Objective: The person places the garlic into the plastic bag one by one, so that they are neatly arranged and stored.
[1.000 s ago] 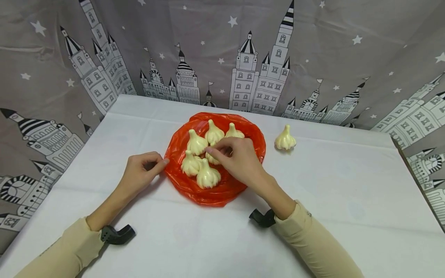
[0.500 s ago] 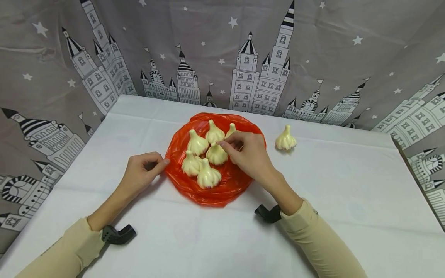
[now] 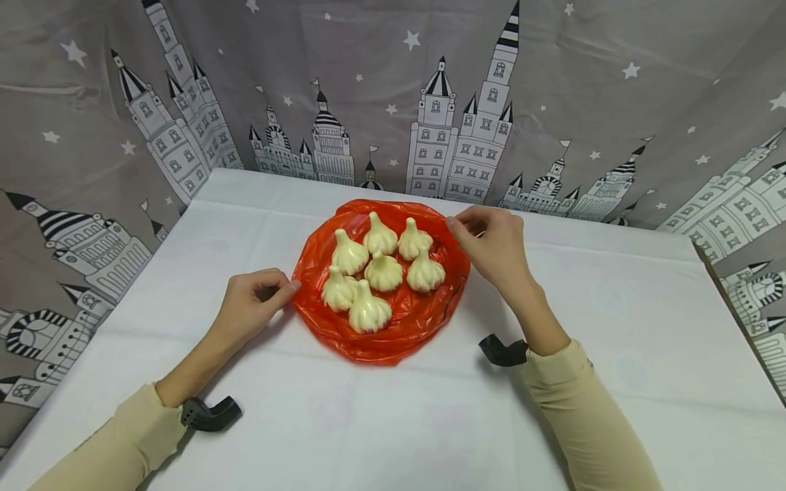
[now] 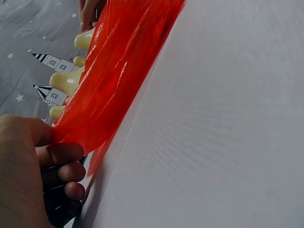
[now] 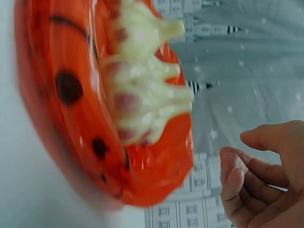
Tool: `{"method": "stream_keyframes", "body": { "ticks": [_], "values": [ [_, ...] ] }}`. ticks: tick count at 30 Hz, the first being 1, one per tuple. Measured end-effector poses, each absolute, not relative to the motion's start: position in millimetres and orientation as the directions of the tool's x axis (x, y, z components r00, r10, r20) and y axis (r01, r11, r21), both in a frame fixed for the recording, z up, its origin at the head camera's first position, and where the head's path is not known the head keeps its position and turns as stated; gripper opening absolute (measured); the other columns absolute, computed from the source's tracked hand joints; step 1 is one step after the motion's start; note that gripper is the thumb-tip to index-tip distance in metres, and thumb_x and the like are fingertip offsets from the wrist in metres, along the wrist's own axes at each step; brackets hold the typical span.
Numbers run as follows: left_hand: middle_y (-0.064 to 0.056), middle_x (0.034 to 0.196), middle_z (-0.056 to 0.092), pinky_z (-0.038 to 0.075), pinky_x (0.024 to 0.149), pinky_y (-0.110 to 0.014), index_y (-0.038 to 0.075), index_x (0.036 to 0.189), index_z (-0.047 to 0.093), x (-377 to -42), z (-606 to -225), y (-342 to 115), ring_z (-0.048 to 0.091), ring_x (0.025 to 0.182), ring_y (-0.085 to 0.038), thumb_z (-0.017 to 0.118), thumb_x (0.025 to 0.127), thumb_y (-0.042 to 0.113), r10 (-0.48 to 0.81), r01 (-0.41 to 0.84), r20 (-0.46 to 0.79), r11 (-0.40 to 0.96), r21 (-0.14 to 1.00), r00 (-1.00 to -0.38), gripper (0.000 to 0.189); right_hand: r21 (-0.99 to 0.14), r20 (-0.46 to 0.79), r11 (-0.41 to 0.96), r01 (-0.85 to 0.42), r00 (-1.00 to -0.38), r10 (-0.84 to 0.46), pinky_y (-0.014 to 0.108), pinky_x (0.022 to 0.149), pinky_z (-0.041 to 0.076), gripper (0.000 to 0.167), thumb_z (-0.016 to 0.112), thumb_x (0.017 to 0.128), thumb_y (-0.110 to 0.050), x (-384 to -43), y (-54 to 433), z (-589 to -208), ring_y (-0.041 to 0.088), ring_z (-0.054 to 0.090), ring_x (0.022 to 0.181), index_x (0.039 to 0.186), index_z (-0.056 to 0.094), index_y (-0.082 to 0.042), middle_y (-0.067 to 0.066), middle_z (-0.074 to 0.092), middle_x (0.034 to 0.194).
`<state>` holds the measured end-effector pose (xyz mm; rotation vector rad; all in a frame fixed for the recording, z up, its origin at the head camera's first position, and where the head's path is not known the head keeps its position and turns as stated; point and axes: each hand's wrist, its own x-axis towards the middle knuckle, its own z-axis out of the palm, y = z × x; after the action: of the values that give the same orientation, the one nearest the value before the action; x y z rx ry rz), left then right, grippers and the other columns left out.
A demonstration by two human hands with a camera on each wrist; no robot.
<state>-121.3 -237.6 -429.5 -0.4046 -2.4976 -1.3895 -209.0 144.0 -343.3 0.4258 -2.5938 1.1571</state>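
A red plastic bag (image 3: 374, 349), its rim folded down into a round shape, stands on the white tabletop with several garlic bulbs (image 3: 383, 273) inside. My left hand (image 3: 242, 303) pinches the bag's left rim between thumb and forefinger; the left wrist view shows the red film (image 4: 111, 71) running out from those fingers. Off the bag's right rim hovers my right hand (image 3: 494, 245). In the right wrist view its fingers (image 5: 261, 168) are loosely bent, thumb apart, holding nothing. This hand mostly hides the single bulb lying outside the bag on the right.
A white cloth (image 3: 614, 327) covers the table. Behind it hangs a grey curtain (image 3: 552, 82) printed with castles and stars. A black camera mount (image 3: 211, 414) is strapped on the left wrist, another (image 3: 503, 351) on the right.
My right hand has let go of a garlic bulb on the bag's right side and moved up and right, past the rim, toward the loose bulb. The left hand keeps its place.
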Motion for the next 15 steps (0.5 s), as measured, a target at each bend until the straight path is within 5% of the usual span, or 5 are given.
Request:
{"method": "stream_keyframes", "body": {
  "ticks": [10, 15],
  "values": [
    [-0.001, 0.073, 0.065, 0.044, 0.063, -0.019, 0.016, 0.075, 0.069, -120.5, -428.3, -237.8, 0.055, 0.068, -0.009, 0.073, 0.097, 0.004, 0.117, 0.357, 0.347, 0.512, 0.782, -0.930, 0.025, -0.675, 0.390, 0.676, -0.296, -0.921, -0.014, 0.016, 0.065, 0.048, 0.024, 0.070, 0.100, -0.025, -224.1, 177.8, -349.7, 0.022, 0.071, 0.072, 0.101, 0.081, -0.004, 0.013, 0.077, 0.085],
    [-0.001, 0.072, 0.064, 0.044, 0.063, -0.019, 0.016, 0.075, 0.069, -120.4, -427.9, -237.8, 0.055, 0.068, -0.010, 0.073, 0.097, 0.004, 0.116, 0.356, 0.347, 0.509, 0.784, -0.931, 0.026, -0.671, 0.419, 0.688, -0.275, -0.907, 0.046, 0.015, 0.075, 0.045, 0.020, 0.072, 0.098, -0.021, -232.8, 197.1, -351.9, 0.000, 0.064, 0.070, 0.102, 0.082, -0.004, 0.015, 0.079, 0.090]
  ]
}}
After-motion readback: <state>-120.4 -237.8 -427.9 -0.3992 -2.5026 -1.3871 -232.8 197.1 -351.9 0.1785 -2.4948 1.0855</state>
